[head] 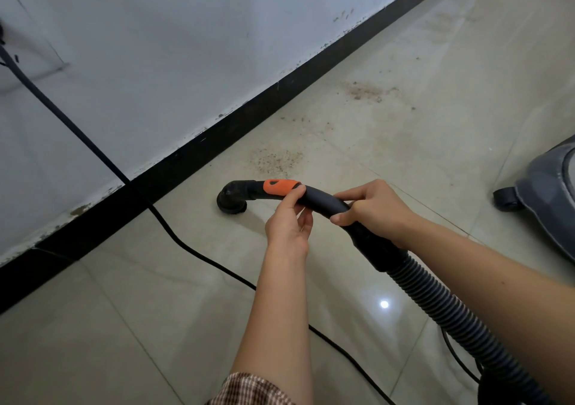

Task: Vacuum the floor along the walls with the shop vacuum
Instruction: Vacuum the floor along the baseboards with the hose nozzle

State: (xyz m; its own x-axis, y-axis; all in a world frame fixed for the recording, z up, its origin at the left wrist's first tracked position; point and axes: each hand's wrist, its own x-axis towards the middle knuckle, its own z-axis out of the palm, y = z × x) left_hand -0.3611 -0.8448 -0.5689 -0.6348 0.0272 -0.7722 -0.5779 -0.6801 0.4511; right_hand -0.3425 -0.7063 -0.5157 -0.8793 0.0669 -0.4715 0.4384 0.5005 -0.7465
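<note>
Tiled floor point(155, 311), hands point(373, 208) gripping vacuum handle point(320, 199)

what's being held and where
The vacuum hose handle: left hand pinches it just behind the orange section, right hand wraps its curved black part.
</note>
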